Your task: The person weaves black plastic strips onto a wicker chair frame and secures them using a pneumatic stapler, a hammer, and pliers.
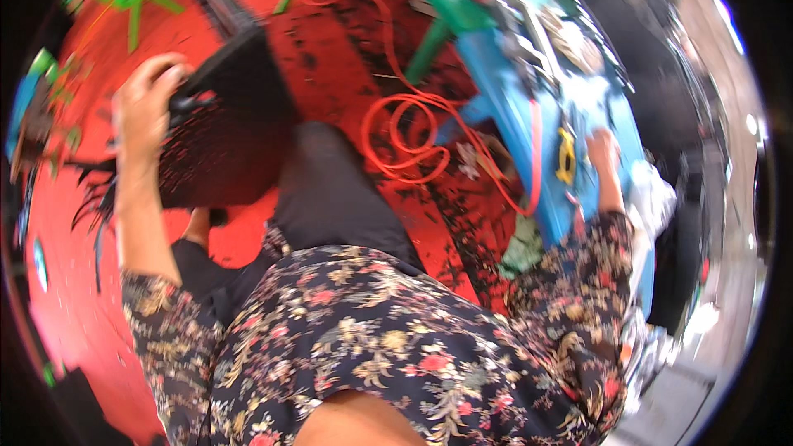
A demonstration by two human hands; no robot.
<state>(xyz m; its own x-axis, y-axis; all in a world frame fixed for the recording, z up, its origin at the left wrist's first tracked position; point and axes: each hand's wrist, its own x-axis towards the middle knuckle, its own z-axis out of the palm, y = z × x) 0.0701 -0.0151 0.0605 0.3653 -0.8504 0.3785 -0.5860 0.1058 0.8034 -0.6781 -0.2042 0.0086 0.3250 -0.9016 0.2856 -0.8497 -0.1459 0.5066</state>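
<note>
While the left hand curls its fingers around the upper edge of a black woven mesh panel held above the red floor, the right hand rests on a blue tabletop beside a yellow tool; its finger spread cannot be told. Coiled orange cable lies between.

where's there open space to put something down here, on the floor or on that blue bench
The red floor left of the left hand and its black mesh panel looks bare, as does the strip between the panel and the coiled orange cable. The blue bench top is crowded: clutter up top, a yellow tool beside the right hand.
</note>
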